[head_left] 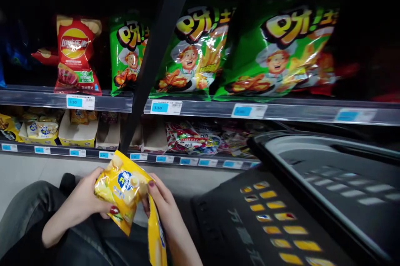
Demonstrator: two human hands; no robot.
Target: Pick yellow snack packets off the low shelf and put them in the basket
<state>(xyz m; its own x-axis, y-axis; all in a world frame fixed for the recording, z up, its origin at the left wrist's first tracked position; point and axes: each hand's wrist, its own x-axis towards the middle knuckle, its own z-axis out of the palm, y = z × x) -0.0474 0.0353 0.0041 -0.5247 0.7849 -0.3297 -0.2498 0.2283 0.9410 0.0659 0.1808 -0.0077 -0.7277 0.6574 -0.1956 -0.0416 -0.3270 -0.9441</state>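
My left hand (89, 195) grips the left side of a yellow snack bag (126, 182) with a blue logo, its thumb pressed on the front. At the bag's right edge, my right hand (164, 203) has its thumb on the front, and its other fingers are partly hidden. A second yellow snack bag (156, 234) hangs below the right hand, seen nearly edge-on and held by it. Both bags are above my lap, in front of the lower shelf.
A black shopping basket (225, 216) stands close on the right, with yellow packaging showing through its slots. Ahead, the upper shelf (200, 109) carries green snack bags (190, 57) and a red chip bag (78, 55). Open cartons (78, 132) and small packets (187, 136) line the lower shelf.
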